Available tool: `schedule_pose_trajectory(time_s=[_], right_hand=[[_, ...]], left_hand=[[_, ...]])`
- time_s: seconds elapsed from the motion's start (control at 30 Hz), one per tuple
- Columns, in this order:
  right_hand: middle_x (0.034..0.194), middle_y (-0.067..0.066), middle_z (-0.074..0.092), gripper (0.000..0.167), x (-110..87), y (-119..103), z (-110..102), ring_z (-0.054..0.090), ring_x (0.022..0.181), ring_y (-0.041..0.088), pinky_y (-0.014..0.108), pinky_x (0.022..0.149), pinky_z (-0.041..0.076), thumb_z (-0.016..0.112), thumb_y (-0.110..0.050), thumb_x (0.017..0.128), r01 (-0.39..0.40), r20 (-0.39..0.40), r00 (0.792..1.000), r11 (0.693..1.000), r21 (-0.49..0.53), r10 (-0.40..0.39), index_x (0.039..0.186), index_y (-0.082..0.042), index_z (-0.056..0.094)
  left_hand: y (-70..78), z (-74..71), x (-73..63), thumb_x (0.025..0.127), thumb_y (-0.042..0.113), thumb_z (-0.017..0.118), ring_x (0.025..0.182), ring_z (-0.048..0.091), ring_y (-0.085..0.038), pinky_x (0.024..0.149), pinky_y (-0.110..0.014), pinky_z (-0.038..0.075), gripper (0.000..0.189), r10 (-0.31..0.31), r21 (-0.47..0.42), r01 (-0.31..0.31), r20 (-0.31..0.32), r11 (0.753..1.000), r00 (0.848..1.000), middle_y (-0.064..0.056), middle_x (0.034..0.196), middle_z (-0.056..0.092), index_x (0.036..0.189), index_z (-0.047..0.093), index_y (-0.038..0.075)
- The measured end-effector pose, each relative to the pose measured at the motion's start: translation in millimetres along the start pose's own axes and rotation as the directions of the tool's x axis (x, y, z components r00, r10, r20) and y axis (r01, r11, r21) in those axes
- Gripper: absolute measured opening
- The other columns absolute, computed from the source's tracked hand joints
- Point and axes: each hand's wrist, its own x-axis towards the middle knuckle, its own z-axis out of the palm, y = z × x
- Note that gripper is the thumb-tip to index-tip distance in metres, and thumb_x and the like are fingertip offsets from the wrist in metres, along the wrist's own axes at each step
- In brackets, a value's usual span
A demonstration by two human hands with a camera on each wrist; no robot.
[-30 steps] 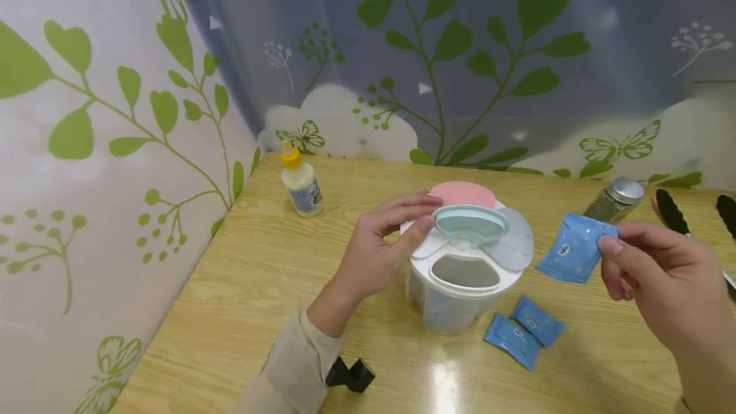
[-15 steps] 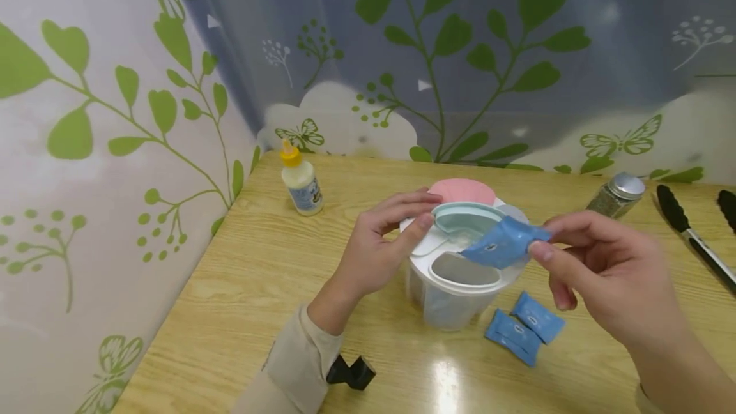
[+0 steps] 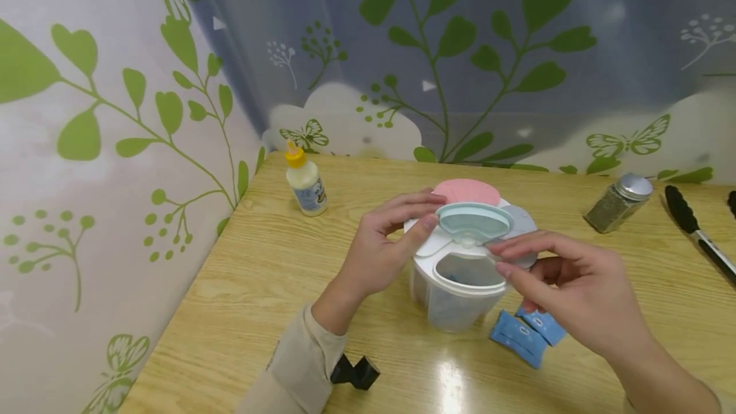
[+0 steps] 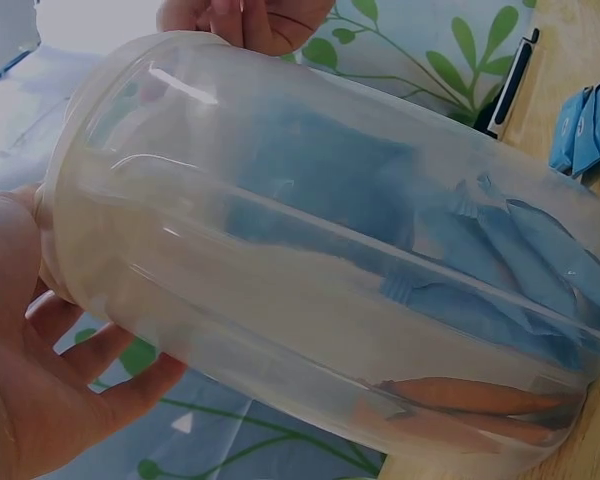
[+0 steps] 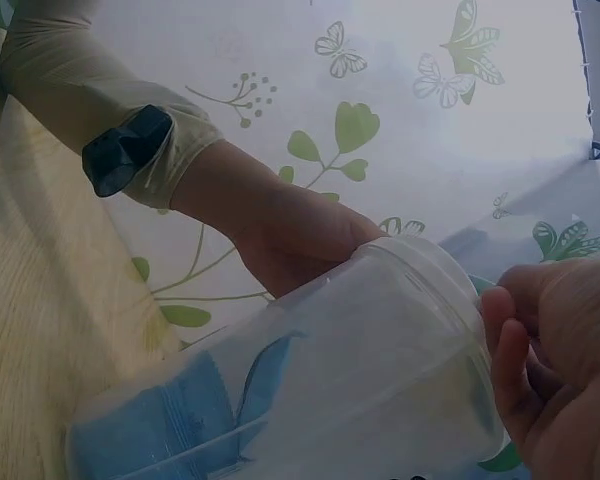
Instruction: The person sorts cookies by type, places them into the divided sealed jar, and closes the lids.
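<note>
A clear plastic storage container [image 3: 460, 305] stands on the table, its white lid [image 3: 425, 260] fitted with several coloured flaps. The mint-green flap [image 3: 476, 222] is raised, and the front opening is uncovered. My left hand [image 3: 382, 248] grips the lid's left edge. Beside the opening, my right hand [image 3: 581, 292] has bent, relaxed fingers and holds nothing. Through the wall in the left wrist view, a blurred blue packet [image 4: 315, 185] appears above several blue packets [image 4: 540, 255] and some orange-brown items [image 4: 470, 395] at the bottom. Two blue packets [image 3: 520, 337] lie on the table, partly behind my right hand.
A white bottle with a yellow cap [image 3: 307, 187] stands back left. To the right are a glass jar with a metal lid [image 3: 618, 203] and black-tipped tongs [image 3: 701, 232]. Patterned curtains [image 3: 460, 82] border the wooden table at the back and left.
My right hand moved left with a blue packet to the container's opening and let it go; the packet is now inside. My left hand stayed on the lid.
</note>
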Motion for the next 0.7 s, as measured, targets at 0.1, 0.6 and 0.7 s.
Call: schedule_pose_trajectory(time_s=[0.1,0.6,0.7], right_hand=[[0.105,0.010,0.076,0.032,-0.2,1,-2,0.057,0.049,0.011,0.027,0.039,0.042,0.062,0.031,0.076,0.008,0.003,1.000,1.000,0.016,-0.008,0.099,0.010,0.069],[0.109,0.015,0.071,0.040,-10.9,4,-29,0.051,0.052,0.013,0.029,0.041,0.035,0.056,0.039,0.072,0.035,0.039,0.998,0.989,0.145,-0.041,0.103,0.016,0.065],[0.110,0.015,0.070,0.040,-15.4,5,-36,0.051,0.053,0.012,0.028,0.042,0.037,0.057,0.038,0.072,0.040,0.046,0.998,0.989,0.143,-0.047,0.105,0.017,0.064]], left_hand=[[0.1,0.3,0.2,0.099,0.026,0.062,0.133,0.055,-0.016,0.095,-0.040,0.055,0.032,0.001,-0.003,-0.001,0.001,1.000,1.000,-0.012,0.127,0.068,0.111,0.073,-0.002],[1.5,0.4,0.2,0.099,0.026,0.062,0.132,0.056,-0.017,0.096,-0.034,0.055,0.032,0.009,-0.009,-0.009,-0.001,1.000,1.000,-0.013,0.127,0.068,0.111,0.073,-0.002],[1.2,0.2,0.3,0.099,0.024,0.062,0.132,0.056,-0.017,0.097,-0.034,0.055,0.031,0.009,-0.009,-0.009,0.001,1.000,1.000,-0.014,0.127,0.068,0.111,0.073,-0.002]])
